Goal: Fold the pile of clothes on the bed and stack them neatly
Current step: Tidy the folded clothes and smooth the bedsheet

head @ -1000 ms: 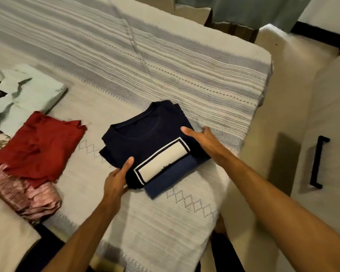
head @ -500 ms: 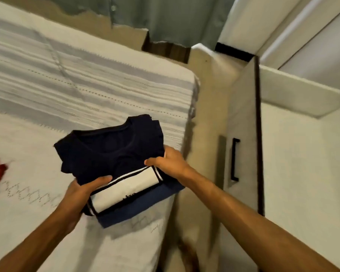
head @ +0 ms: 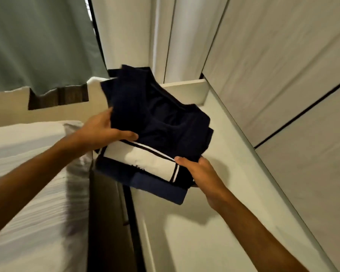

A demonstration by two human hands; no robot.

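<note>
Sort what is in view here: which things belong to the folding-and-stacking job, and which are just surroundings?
Belongs to the job:
folded navy clothes, gripped at both sides
left hand
right hand
bed

Just surroundings:
white shelf under the clothes
green curtain
cabinet panels

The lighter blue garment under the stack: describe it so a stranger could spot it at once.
Right of the bed, both hands carry folded clothes above a pale shelf. At the bottom lies the lighter blue garment, beneath the dark navy shirt with a white panel.
</note>
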